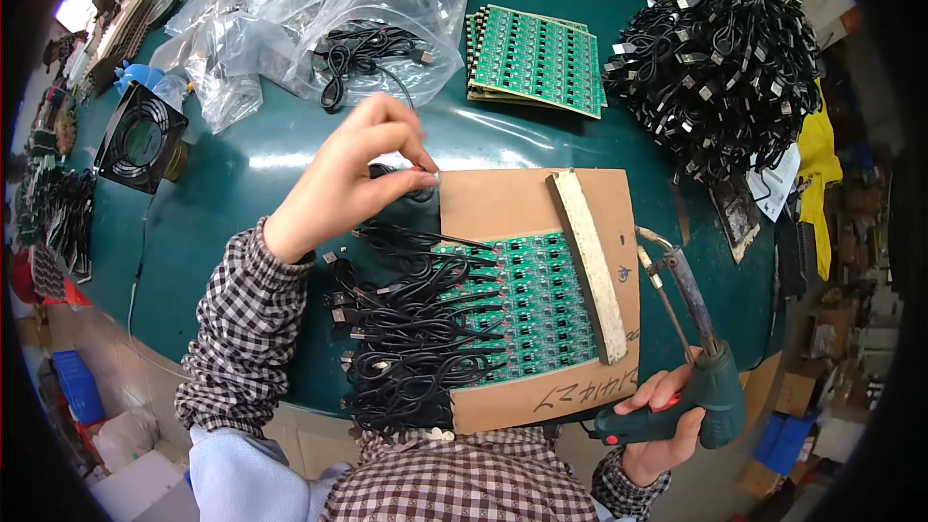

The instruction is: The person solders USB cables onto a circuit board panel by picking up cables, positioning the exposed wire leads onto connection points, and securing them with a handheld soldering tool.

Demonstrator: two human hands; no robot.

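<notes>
Left hand (350, 166) apparently pinches a thin black cable (420, 195) at the top-left corner of a brown cardboard sheet (503, 203); right hand (667, 392) wraps a dark-green plastic soldering gun (717, 396): careless swinging could scorch the sheet's green circuit panel (527, 309).

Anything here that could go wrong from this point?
If hot, the tip of the soldering gun in the right hand might scorch the nearby cardboard.

The black cables lie bunched along the left side of the green circuit boards, so the left hand could snag one and shift the boards.
</notes>
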